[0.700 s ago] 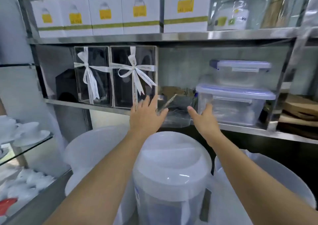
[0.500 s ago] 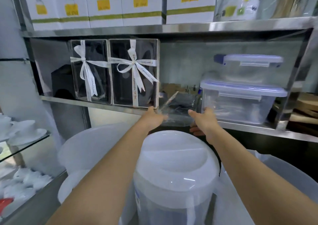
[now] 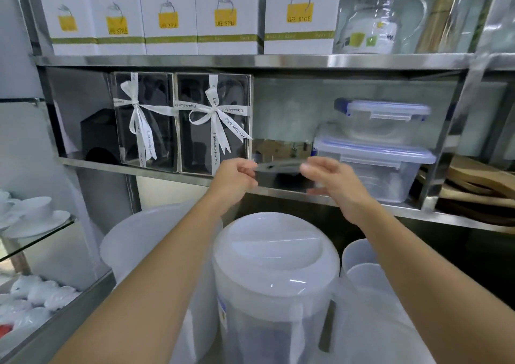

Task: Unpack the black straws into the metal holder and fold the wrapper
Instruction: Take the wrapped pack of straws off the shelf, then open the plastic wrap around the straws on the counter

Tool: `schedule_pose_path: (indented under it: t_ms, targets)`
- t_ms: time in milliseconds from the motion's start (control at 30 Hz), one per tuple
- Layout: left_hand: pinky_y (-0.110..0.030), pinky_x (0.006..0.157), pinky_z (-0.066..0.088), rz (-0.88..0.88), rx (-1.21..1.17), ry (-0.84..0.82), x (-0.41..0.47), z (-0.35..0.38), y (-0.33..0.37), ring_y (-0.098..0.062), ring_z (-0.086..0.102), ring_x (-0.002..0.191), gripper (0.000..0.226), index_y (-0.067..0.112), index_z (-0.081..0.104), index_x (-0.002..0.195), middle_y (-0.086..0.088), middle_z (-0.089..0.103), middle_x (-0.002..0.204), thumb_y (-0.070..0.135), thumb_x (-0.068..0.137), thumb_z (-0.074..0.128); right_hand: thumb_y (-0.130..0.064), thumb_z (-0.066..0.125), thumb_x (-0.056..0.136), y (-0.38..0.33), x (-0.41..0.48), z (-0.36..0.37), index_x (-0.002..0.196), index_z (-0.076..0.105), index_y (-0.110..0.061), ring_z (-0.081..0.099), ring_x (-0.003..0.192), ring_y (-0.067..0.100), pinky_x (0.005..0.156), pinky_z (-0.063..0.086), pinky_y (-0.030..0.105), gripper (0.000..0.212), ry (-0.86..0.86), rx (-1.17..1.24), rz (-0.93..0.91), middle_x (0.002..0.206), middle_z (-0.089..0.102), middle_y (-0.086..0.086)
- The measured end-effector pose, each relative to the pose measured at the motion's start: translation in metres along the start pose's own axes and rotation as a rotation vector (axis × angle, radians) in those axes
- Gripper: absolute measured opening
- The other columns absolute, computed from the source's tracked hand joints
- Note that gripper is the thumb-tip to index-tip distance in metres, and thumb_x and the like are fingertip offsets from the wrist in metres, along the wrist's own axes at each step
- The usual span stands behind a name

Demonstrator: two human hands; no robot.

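1. The left hand [image 3: 235, 178] pinches one end of a thin, clear plastic wrapper [image 3: 278, 166], fingers curled.
2. The right hand [image 3: 333, 182] grips the other end, blurred.
3. The wrapper stretches between them, just above the stainless-steel shelf [image 3: 167, 170].

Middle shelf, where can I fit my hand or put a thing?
The one open gap is above the metal holder, between the ribboned gift box and the stacked clear containers; the left hand and right hand are in it, pinching the clear wrapper. The white jug lid below is bare. The rest of the middle shelf is crowded.
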State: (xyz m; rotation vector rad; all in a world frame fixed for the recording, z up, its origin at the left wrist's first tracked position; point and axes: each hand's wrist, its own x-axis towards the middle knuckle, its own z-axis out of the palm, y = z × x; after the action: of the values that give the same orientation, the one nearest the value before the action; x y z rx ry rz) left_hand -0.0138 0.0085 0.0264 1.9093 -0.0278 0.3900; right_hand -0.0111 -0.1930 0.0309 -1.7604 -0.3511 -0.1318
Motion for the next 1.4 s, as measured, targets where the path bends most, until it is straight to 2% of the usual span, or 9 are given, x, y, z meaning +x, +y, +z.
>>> schedule_pose_path:
  t_ms: [200,367,467,600,733,867,1100,1333,1400]
  targets:
    - [-0.037,0.086,0.047,0.331,0.001,0.169,-0.026,-0.013,0.050,-0.020,0.058,0.083,0.021,0.028,0.063,0.069,-0.011,0.063,0.095,0.011,0.080,0.069,-0.001,0.063,0.083,-0.045,-0.021,-0.012,0.078,0.062,-0.019,0.064,0.075,0.016,0.064,0.049,0.024,0.019,0.192,-0.099,-0.208,0.079,0.068,0.003]
    - [-0.001,0.069,0.038,0.456,-0.102,0.165,-0.062,-0.026,0.113,0.017,0.054,0.077,0.022,0.035,0.052,0.077,0.015,0.059,0.092,0.020,0.092,0.053,-0.010,0.069,0.081,-0.111,-0.054,-0.022,0.069,0.063,-0.028,0.054,0.072,0.002,0.068,0.043,0.012,0.022,0.323,-0.067,-0.408,0.078,0.057,-0.010]
    - [-0.020,0.068,0.046,0.488,-0.290,0.116,-0.090,-0.033,0.149,-0.011,0.068,0.082,0.019,0.029,0.049,0.083,0.000,0.065,0.090,0.016,0.096,0.047,-0.011,0.068,0.082,-0.147,-0.083,-0.028,0.074,0.061,-0.023,0.045,0.078,0.005,0.075,0.039,0.008,0.016,0.393,-0.073,-0.504,0.086,0.040,-0.004]
    - [-0.032,0.068,0.055,0.562,-0.359,0.052,-0.134,-0.037,0.186,-0.025,0.070,0.078,0.017,0.028,0.049,0.085,-0.014,0.068,0.088,0.017,0.097,0.046,-0.009,0.049,0.094,-0.184,-0.131,-0.033,0.079,0.046,-0.020,0.056,0.075,0.016,0.074,0.046,0.032,0.020,0.308,0.058,-0.494,0.089,0.054,0.008]
    - [-0.050,0.069,0.058,0.557,-0.413,0.083,-0.178,-0.035,0.213,-0.031,0.069,0.078,0.017,0.031,0.050,0.084,-0.016,0.068,0.088,0.019,0.096,0.048,-0.009,0.042,0.097,-0.206,-0.181,-0.040,0.082,0.042,-0.019,0.060,0.058,0.012,0.054,0.050,0.025,0.018,0.298,0.137,-0.498,0.077,0.056,0.005]
    - [-0.041,0.054,0.057,0.559,-0.485,0.069,-0.219,-0.021,0.233,-0.029,0.067,0.065,0.011,0.025,0.048,0.086,-0.015,0.065,0.078,0.018,0.095,0.050,-0.010,0.044,0.097,-0.216,-0.227,-0.057,0.085,0.043,-0.016,0.054,0.062,0.024,0.052,0.049,0.032,0.013,0.370,0.130,-0.511,0.072,0.053,0.008]
    - [-0.028,0.036,0.051,0.458,-0.618,-0.082,-0.275,0.035,0.236,-0.012,0.062,0.045,0.012,0.019,0.046,0.084,0.000,0.059,0.068,0.014,0.095,0.049,-0.012,0.049,0.095,-0.186,-0.292,-0.095,0.080,0.043,-0.015,0.050,0.038,0.011,0.037,0.043,0.024,0.016,0.523,0.196,-0.385,0.058,0.052,0.002]
    - [-0.041,0.054,0.055,0.302,-0.569,-0.223,-0.322,0.103,0.229,-0.018,0.064,0.059,0.009,0.018,0.051,0.086,0.003,0.065,0.065,0.021,0.092,0.056,-0.011,0.052,0.093,-0.145,-0.346,-0.147,0.082,0.045,-0.013,0.048,0.039,0.006,0.039,0.042,0.025,0.014,0.652,0.225,-0.315,0.055,0.050,-0.003]
    - [-0.029,0.047,0.053,0.274,-0.551,-0.295,-0.333,0.120,0.237,-0.009,0.065,0.058,0.008,0.017,0.052,0.089,0.005,0.067,0.063,0.021,0.090,0.059,-0.010,0.052,0.093,-0.143,-0.354,-0.168,0.081,0.045,-0.012,0.046,0.039,0.006,0.040,0.041,0.026,0.014,0.693,0.249,-0.326,0.053,0.049,-0.004]
